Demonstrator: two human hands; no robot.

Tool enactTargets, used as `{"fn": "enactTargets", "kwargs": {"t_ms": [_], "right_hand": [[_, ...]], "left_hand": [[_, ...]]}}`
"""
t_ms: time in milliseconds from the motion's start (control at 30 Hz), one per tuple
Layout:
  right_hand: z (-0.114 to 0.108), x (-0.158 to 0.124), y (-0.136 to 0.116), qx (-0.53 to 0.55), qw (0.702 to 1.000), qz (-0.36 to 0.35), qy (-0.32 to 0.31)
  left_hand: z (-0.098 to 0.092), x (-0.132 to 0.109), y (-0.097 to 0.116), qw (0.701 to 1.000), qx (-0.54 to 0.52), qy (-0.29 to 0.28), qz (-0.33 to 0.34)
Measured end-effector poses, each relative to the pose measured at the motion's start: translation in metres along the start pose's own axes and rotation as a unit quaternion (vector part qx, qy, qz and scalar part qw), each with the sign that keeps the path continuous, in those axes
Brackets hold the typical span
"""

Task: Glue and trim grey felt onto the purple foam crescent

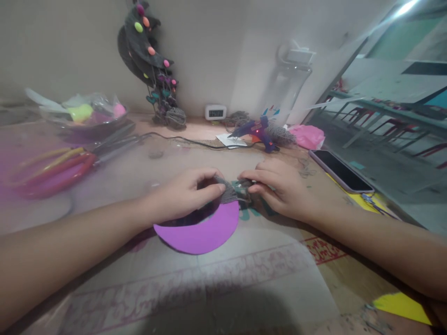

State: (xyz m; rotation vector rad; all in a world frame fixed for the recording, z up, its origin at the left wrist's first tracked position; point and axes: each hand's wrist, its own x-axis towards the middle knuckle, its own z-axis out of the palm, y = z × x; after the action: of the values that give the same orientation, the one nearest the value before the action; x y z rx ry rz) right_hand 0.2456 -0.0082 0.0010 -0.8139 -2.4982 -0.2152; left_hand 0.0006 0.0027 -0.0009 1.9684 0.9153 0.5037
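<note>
A purple crescent-shaped piece [202,235] is held just over the table, its upper right end wrapped in grey yarn [229,191]. My left hand [192,193] is closed on the wrapped end, thumb in front. On the other side, my right hand [275,188] pinches grey yarn between thumb and fingers, beside the wrapped part. Beyond the hands, a blue glue gun [256,130] with a small red light rests near a white card [232,140]. A ball of grey yarn [281,136] lies right behind it.
Large red-and-yellow-handled scissors [59,172] lie at left, below a bowl of craft pieces [84,116]. A grey moon decoration [139,46] hangs on the wall. A small clock [215,112], a pink bag [307,136] and a phone [342,171] line the back and right.
</note>
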Motion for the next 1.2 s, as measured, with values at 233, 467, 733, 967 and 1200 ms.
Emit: {"fn": "enactTargets", "kwargs": {"t_ms": [233,467,733,967,1200], "right_hand": [[0.0001,0.0014,0.0006,-0.005,1.000,-0.029,0.008],[0.0011,-0.0004,0.0069,-0.009,0.999,-0.051,0.013],[0.0010,-0.0005,0.0069,-0.023,0.998,-0.062,0.003],[0.0012,0.0001,0.0055,-0.029,0.997,-0.070,0.010],[0.0027,-0.0006,0.0062,-0.030,0.997,-0.073,0.013]], "left_hand": [[0.0001,-0.0012,0.0017,1.000,-0.007,0.021,-0.011],[0.0000,-0.0008,0.0019,0.999,-0.011,0.042,-0.003],[-0.0008,-0.0008,0.0012,0.998,-0.054,0.041,0.004],[0.0001,0.0000,0.0014,0.997,-0.067,0.041,0.009],[0.0000,0.0006,-0.0006,0.997,-0.072,0.034,0.011]]}}
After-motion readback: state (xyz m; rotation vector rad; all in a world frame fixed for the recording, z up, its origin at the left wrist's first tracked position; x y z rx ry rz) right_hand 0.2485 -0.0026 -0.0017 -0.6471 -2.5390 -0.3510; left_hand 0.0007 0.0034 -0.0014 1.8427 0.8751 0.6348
